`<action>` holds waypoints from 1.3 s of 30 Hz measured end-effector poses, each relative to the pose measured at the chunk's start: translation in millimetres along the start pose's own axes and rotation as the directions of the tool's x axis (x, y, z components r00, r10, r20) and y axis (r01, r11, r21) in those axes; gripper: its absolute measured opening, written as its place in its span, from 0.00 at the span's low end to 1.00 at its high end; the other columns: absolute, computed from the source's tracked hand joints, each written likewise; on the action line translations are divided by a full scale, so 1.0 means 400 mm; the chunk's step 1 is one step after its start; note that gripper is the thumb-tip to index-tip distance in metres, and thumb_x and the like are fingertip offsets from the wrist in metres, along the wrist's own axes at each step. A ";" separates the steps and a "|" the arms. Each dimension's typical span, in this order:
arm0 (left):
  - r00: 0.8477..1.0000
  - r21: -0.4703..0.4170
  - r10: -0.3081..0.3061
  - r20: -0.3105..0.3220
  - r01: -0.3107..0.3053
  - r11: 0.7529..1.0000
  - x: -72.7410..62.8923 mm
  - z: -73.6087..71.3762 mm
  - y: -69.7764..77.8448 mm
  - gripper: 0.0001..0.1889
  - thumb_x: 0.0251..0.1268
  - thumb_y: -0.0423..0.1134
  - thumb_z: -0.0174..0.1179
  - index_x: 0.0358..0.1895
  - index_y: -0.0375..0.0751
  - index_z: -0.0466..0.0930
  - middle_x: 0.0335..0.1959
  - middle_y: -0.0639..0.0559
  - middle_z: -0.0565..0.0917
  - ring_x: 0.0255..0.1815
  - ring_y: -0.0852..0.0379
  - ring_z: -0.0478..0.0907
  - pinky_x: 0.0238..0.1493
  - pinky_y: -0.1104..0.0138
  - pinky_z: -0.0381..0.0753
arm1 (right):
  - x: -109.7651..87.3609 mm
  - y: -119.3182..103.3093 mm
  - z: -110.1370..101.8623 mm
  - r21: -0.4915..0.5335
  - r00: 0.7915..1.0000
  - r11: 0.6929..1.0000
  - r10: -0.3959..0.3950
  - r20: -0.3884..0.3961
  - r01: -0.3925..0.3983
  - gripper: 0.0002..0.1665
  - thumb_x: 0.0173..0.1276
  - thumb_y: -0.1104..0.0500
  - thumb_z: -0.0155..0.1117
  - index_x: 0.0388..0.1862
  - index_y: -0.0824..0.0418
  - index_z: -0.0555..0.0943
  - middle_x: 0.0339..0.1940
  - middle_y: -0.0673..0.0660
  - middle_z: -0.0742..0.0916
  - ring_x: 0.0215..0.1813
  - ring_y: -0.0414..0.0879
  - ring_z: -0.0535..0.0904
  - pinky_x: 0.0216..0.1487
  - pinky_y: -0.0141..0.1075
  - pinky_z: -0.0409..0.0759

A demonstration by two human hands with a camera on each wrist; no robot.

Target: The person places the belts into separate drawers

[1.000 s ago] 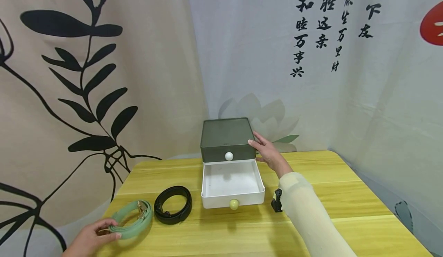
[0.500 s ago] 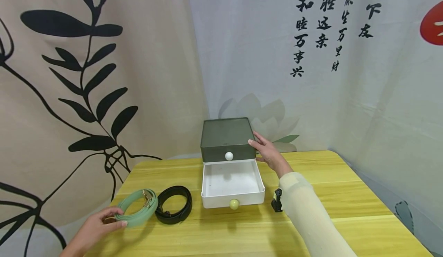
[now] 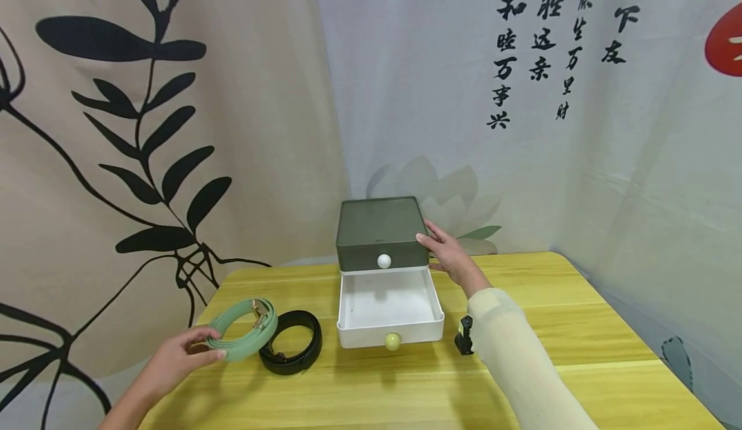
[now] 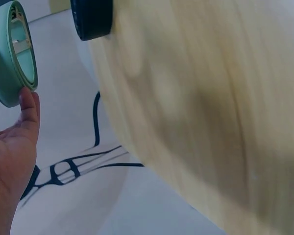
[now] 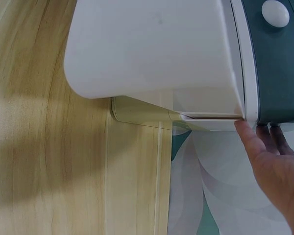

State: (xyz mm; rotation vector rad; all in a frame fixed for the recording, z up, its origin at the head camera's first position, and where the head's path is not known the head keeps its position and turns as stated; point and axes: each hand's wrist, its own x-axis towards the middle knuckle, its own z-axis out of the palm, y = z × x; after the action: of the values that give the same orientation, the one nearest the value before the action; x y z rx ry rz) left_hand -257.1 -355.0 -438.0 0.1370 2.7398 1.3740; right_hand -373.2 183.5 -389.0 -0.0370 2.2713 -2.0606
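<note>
My left hand (image 3: 176, 359) pinches a coiled mint-green belt (image 3: 250, 345) with a gold-coloured buckle by its near left side. The belt is held up over the table, and in the head view it overlaps the left edge of a coiled black belt (image 3: 304, 358). My right hand (image 3: 454, 259) touches the right side of a small dark green drawer box (image 3: 379, 224), thumb at its upper front corner, fingers fairly straight along the side. Under the dark front with its white knob, a white drawer (image 3: 364, 336) with a yellow-green knob stands pulled out, nothing lying in it.
A wood-grain table (image 3: 556, 333) carries everything. Behind it hangs a pale cloth backdrop (image 3: 278, 127) with dark plant prints and writing. A small black device (image 3: 464, 335) sits at my right cuff.
My left hand has lifted the mint-green belt and carried it right and away from me, toward the black belt. The right hand, drawer box and black belt stay put.
</note>
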 end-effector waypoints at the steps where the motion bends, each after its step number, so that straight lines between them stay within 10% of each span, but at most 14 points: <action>1: 1.000 -0.001 0.007 -0.004 -0.007 1.000 0.003 0.001 0.003 0.24 0.60 0.47 0.71 0.54 0.34 0.78 0.64 0.33 0.72 0.57 0.38 0.78 0.47 0.57 0.83 | 0.000 0.000 0.000 -0.003 1.000 1.000 0.000 -0.001 0.000 0.43 0.74 0.43 0.59 0.81 0.40 0.51 0.82 0.59 0.51 0.79 0.59 0.50 0.67 0.60 0.65; 19: 0.987 -0.023 0.160 0.023 -0.159 0.987 0.044 0.033 0.132 0.20 0.62 0.46 0.70 0.53 0.40 0.79 0.65 0.37 0.74 0.61 0.36 0.75 0.53 0.47 0.79 | 0.002 0.001 -0.002 -0.007 1.000 1.000 0.001 0.010 -0.001 0.43 0.74 0.42 0.59 0.81 0.40 0.51 0.82 0.60 0.51 0.79 0.59 0.50 0.67 0.60 0.65; 39: 0.954 -0.101 0.284 0.097 -0.275 0.956 0.113 0.120 0.250 0.18 0.60 0.46 0.72 0.50 0.42 0.81 0.57 0.41 0.77 0.48 0.49 0.80 0.46 0.59 0.79 | -0.003 0.002 -0.003 -0.001 1.000 1.000 -0.002 0.008 0.002 0.43 0.74 0.43 0.60 0.81 0.39 0.52 0.82 0.59 0.51 0.79 0.58 0.51 0.67 0.59 0.66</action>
State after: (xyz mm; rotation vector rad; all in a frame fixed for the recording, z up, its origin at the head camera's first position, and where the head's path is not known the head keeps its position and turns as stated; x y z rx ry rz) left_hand -292.2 -252.1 -387.6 0.5984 2.6413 1.4951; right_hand -372.0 184.8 -389.6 -0.0480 2.2680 -2.0568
